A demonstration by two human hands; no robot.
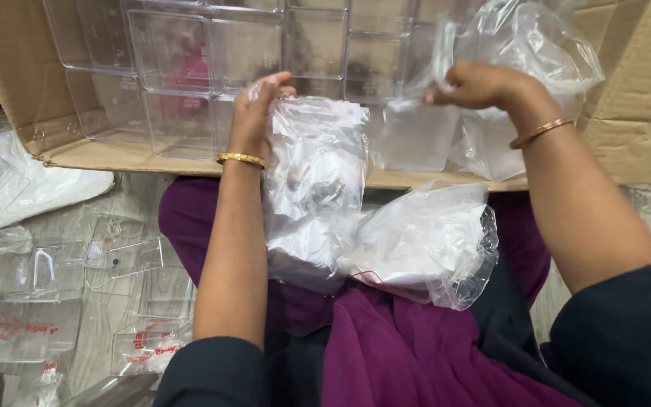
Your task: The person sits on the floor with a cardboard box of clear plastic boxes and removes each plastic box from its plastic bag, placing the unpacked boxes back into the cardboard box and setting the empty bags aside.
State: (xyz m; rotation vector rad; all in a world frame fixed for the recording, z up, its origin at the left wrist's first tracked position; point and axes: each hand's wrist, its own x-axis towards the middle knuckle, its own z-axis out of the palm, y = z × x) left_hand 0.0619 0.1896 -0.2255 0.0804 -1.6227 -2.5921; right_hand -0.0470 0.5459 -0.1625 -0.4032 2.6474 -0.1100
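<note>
Purple cloth (pixel 386 354) covers the lap, above a grey floor (pixel 107 203). Left hand (pixel 254 120) pinches a clear bag (pixel 314 181) hanging lengthwise downward; right hand (pixel 476 84) grips another bag (pixel 521 45) over a cardboard box (pixel 634 113).

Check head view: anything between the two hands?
Yes, in the head view: crinkled clear plastic bag held up by left hand; right hand grips another bag.

My left hand (pixel 254 117) grips a glossy, crinkled plastic bag (pixel 314 181); at twelve o'clock, clear hard plastic boxes (pixel 190 68) fill a matt cardboard carton (pixel 634 113).
</note>
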